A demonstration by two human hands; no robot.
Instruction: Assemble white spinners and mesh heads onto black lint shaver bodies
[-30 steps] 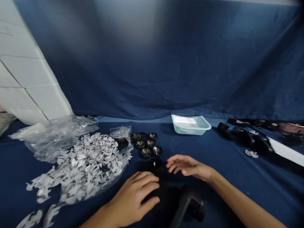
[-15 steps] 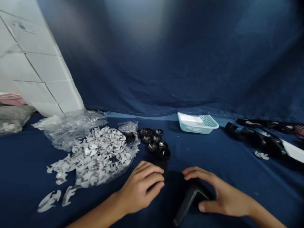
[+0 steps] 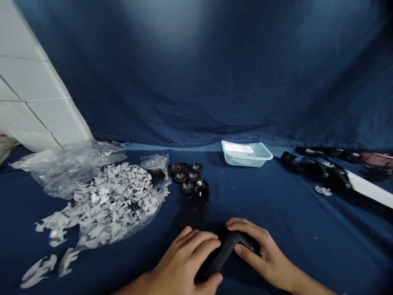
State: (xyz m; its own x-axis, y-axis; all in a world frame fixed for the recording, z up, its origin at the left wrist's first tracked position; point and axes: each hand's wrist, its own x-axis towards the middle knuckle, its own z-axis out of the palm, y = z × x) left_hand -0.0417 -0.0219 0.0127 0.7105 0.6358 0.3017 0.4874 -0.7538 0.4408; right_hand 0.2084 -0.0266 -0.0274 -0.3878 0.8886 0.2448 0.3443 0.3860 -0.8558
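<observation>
A black, bent plastic-looking part (image 3: 226, 250) with a ribbed edge lies low in the middle, between my hands. My right hand (image 3: 266, 255) grips its right end, thumb on the near side and fingers over the far side. My left hand (image 3: 184, 262) is closed around the left end, which its fingers partly hide. Beyond my left hand, a flat black piece (image 3: 194, 211) rests on the cloth by several round black cups (image 3: 188, 187). To the left spreads a heap of small grey-white plastic pieces (image 3: 116, 205), partly on clear plastic.
Crumpled clear plastic bags (image 3: 73, 164) lie behind the heap. A light-blue basket (image 3: 247, 161) stands at the back. Black parts (image 3: 316, 168), a long white strip (image 3: 371, 188) and a pink basket (image 3: 377, 159) are at right. A blue curtain (image 3: 196, 82) hangs behind.
My left hand has moved right and nearer, onto the black bent part. My right hand has closed on its other end. The view has turned slightly right.
</observation>
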